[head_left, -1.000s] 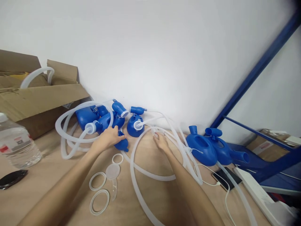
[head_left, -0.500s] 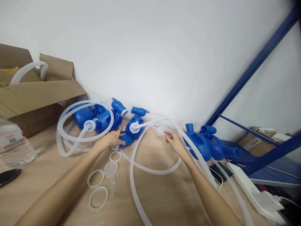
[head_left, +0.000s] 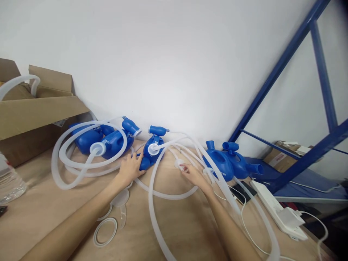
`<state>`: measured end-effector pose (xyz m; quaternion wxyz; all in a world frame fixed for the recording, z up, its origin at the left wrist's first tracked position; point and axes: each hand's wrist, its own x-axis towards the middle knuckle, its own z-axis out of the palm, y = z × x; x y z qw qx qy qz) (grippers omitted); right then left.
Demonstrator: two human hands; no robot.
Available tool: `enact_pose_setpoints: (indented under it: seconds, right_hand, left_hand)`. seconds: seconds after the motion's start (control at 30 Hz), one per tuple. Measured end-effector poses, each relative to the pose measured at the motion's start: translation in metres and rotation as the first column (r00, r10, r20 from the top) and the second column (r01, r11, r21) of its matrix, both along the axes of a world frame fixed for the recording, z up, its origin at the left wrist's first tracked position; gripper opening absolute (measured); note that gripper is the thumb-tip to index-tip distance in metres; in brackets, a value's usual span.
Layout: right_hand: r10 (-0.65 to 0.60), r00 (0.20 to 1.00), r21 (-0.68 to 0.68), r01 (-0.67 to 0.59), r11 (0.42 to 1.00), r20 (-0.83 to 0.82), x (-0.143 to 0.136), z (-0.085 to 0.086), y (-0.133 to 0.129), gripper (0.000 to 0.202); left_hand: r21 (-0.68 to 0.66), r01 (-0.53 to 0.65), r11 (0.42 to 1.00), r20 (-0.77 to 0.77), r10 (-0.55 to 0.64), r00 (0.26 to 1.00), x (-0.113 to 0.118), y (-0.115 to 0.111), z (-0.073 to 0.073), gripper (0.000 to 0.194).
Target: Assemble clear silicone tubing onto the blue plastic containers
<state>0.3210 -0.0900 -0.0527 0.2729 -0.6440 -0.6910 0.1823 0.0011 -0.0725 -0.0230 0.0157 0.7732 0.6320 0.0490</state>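
My left hand (head_left: 132, 167) has its thumb and fingers round a rounded blue part (head_left: 145, 164) at the lower left of the middle blue urinal bottle (head_left: 157, 156). Whether that part is separate from the bottle I cannot tell. A white cap (head_left: 153, 149) on this bottle's mouth has a clear hose (head_left: 156, 214) running out of it. My right hand (head_left: 193, 175) pinches a small translucent white cap (head_left: 178, 163) at the end of a thin tube, above the table. My left forearm partly covers several white rings (head_left: 105, 232) and a flat translucent lid with a strap (head_left: 121, 198).
More blue bottles with coiled hose (head_left: 62, 159) lie at the left, beside an open cardboard box (head_left: 40, 108) and a water bottle (head_left: 11, 181). Two blue bottles (head_left: 219, 165) stand at the right, near a phone (head_left: 243, 192), a power strip (head_left: 269, 203) and a blue metal frame (head_left: 272, 83).
My right hand has taken hold of the translucent cap and drawn it nearer to me. My left hand has shifted slightly on the blue part. The view has turned a little to the right.
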Motion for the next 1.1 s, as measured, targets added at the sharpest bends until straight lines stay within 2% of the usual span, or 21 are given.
enact_pose_setpoints:
  seconds: [0.13,0.3,0.4,0.47,0.53,0.63,0.73,0.8,0.97,1.1]
  right_hand:
    - [0.057,0.989,-0.074,-0.047,0.996,0.137,-0.004,-0.001,-0.004,0.054]
    - [0.08,0.972,-0.103,-0.059,0.993,0.22,-0.001,-0.004,-0.004,0.055]
    - [0.075,0.969,-0.108,-0.05,0.993,0.236,-0.001,-0.003,-0.004,0.053]
    - [0.073,0.968,-0.114,-0.047,0.992,0.24,-0.003,-0.001,-0.004,0.052]
    - [0.079,0.967,-0.115,-0.052,0.992,0.24,-0.005,0.001,-0.005,0.051]
    - [0.101,0.965,-0.109,-0.076,0.991,0.242,-0.01,0.005,-0.007,0.05]
    - [0.129,0.961,-0.113,-0.104,0.988,0.243,-0.016,0.006,-0.008,0.052]
    - [0.159,0.957,-0.122,-0.132,0.984,0.244,-0.019,0.006,-0.009,0.052]
    - [0.194,0.944,-0.143,-0.16,0.977,0.268,-0.023,0.008,-0.013,0.052]
    - [0.15,0.946,-0.142,-0.113,0.983,0.289,-0.016,0.018,-0.017,0.043]
  left_hand:
    - [-0.035,-0.009,0.999,0.014,0.009,1.0,-0.004,0.003,0.008,0.082]
    - [-0.113,0.023,0.993,0.064,-0.016,0.998,-0.035,0.01,0.042,0.116]
    - [-0.145,0.229,0.962,0.178,-0.203,0.963,-0.051,0.007,0.063,0.115]
    - [-0.121,0.412,0.903,0.273,-0.369,0.888,-0.053,0.005,0.067,0.11]
    - [-0.039,0.523,0.852,0.318,-0.486,0.814,-0.046,0.004,0.061,0.113]
    - [0.08,0.548,0.832,0.291,-0.546,0.786,-0.021,0.01,0.041,0.118]
    - [0.09,0.51,0.856,0.267,-0.514,0.815,0.006,0.021,0.021,0.112]
    - [0.116,0.477,0.871,0.257,-0.491,0.833,0.021,0.027,0.013,0.112]
    - [0.294,0.378,0.878,0.259,-0.454,0.853,0.047,0.036,0.004,0.108]
    - [0.392,0.285,0.875,0.312,-0.418,0.853,0.047,0.043,0.001,0.097]
